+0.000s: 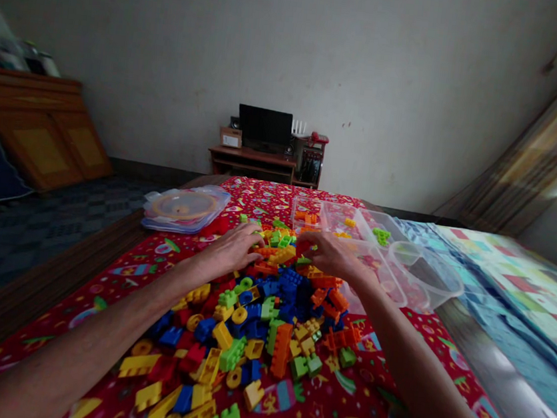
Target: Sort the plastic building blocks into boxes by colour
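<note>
A large heap of plastic building bricks (257,310) in blue, yellow, green, red and orange is spread over the red patterned cloth. At the far left side of the heap, my left hand (241,246) reaches in with thumb and fingers apart, beside orange and yellow bricks (280,256). Across from it, my right hand (328,251) bends its fingers down among orange and green pieces. What lies in those fingers is hidden. Light green bricks (280,239) sit between and just beyond both hands.
Right of the heap stands a clear divided tray (377,264) with a few orange, yellow and green bricks, and a clear round tub (424,276) beside it. Stacked clear lids (185,207) lie at the left. A desk with a monitor (264,127) is against the wall.
</note>
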Demonstrator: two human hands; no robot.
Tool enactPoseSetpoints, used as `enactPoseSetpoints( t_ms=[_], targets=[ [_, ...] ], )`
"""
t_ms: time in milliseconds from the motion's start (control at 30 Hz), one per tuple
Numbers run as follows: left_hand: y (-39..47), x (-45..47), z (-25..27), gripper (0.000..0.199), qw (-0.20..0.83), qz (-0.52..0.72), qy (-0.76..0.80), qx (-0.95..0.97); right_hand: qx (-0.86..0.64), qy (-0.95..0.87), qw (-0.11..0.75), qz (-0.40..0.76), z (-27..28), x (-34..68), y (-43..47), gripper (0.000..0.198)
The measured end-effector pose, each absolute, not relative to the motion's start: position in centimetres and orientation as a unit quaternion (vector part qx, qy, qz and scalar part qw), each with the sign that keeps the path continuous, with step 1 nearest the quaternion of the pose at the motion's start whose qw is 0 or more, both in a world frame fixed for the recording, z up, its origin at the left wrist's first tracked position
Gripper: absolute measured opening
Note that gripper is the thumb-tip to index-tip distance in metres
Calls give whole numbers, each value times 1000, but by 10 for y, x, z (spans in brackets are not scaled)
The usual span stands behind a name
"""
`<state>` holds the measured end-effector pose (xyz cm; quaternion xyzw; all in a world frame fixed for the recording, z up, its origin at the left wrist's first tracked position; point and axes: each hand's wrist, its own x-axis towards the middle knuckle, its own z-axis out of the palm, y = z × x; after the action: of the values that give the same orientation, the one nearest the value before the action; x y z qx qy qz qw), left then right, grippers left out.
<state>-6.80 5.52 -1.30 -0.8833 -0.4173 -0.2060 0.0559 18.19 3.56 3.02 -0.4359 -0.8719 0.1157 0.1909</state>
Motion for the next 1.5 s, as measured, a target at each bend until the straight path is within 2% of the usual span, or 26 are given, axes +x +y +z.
enactPoseSetpoints(
  t_ms=[133,300,367,567,700,933,1100,1267,1367,1500],
  targets=[
    [57,-63,-7,8,30,-267,-431,-862,-426,-877,168,149,29,186,40,23],
    [44,-55,10,16,-37,-304,-436,-846,-394,-864,266,165,28,179,34,23],
    [37,-50,13,22,-57,-302,-440,-844,-394,-863,280,149,29,174,31,25],
    [31,-44,13,34,-70,-291,-433,-850,-403,-888,202,90,41,180,24,30],
    [37,-52,11,29,-16,-225,-429,-875,-468,-867,139,101,49,199,28,33],
    [36,-59,5,27,-37,-121,-403,-906,-591,-758,269,62,49,212,71,36],
    [32,-59,9,30,-51,-119,-406,-905,-647,-711,272,35,61,201,101,36],
    [31,-59,14,25,-57,-112,-401,-908,-567,-771,283,65,58,190,77,34],
    [31,-58,12,21,-53,-108,-404,-907,-497,-827,248,87,48,185,58,26],
    [31,-59,6,31,-22,-112,-426,-897,-455,-863,207,73,41,177,45,21]
  ],
)
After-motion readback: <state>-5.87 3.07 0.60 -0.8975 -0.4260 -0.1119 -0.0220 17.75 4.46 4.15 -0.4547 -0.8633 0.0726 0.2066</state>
